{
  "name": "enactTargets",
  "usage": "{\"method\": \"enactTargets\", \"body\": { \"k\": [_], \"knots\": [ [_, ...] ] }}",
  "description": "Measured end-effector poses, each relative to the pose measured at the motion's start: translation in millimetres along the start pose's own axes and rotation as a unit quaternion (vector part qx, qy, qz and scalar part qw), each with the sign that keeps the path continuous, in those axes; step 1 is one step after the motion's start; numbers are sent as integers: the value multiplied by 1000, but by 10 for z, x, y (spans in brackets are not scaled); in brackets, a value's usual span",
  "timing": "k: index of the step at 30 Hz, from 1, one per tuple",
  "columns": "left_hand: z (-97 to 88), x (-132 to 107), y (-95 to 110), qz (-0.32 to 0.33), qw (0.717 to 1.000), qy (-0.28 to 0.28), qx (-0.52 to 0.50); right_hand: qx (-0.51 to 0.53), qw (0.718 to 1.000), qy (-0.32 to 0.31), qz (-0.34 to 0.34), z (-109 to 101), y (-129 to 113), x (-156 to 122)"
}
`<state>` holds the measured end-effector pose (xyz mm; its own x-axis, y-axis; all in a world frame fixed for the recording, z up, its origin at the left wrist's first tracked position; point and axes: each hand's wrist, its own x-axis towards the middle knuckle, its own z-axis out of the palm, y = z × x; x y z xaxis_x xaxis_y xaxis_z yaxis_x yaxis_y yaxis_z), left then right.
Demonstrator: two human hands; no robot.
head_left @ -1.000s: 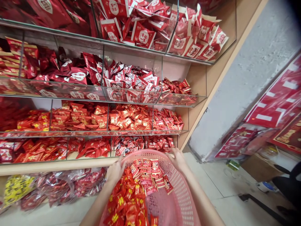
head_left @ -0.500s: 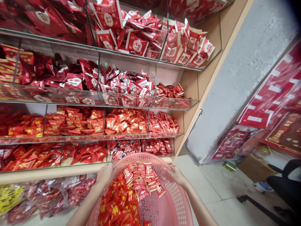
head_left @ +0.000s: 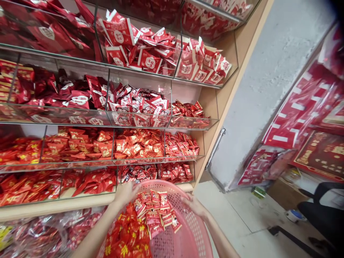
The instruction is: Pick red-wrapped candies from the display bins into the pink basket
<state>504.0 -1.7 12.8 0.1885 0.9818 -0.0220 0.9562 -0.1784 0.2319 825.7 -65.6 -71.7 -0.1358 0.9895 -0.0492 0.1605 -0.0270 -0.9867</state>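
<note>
honestly, the left hand (head_left: 125,194) and right hand (head_left: 194,206) have fingers curled on the pink plastic basket (head_left: 189,229) just by the wooden shelf edge (head_left: 61,207); one slip or tilt could spill the red foil packets (head_left: 153,215) heaped inside.

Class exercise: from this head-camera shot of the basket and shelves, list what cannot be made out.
- Base of the pink plastic basket: cut off by the lower edge of the head view.
- Basket's floor: buried under the red packets.
- Print on the sachets: too small to read.
- Rim under the left hand: hidden by that hand.
- Black chair: cut off by the right edge.
</note>
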Motion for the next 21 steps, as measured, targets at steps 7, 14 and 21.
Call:
{"method": "enactTargets", "body": {
  "k": [7, 14, 21],
  "knots": [
    [214, 171, 185, 2, 1000, 29, 0, -93, 983, 145, -65, 7, 11, -2],
    [198, 151, 172, -36, 999, 15, -20, -222, 895, 341, -183, -276, -845, 67],
    [242, 128, 173, -31, 999, 29, -26, -557, 724, 339, -223, -617, -2001, 575]
  ]
}}
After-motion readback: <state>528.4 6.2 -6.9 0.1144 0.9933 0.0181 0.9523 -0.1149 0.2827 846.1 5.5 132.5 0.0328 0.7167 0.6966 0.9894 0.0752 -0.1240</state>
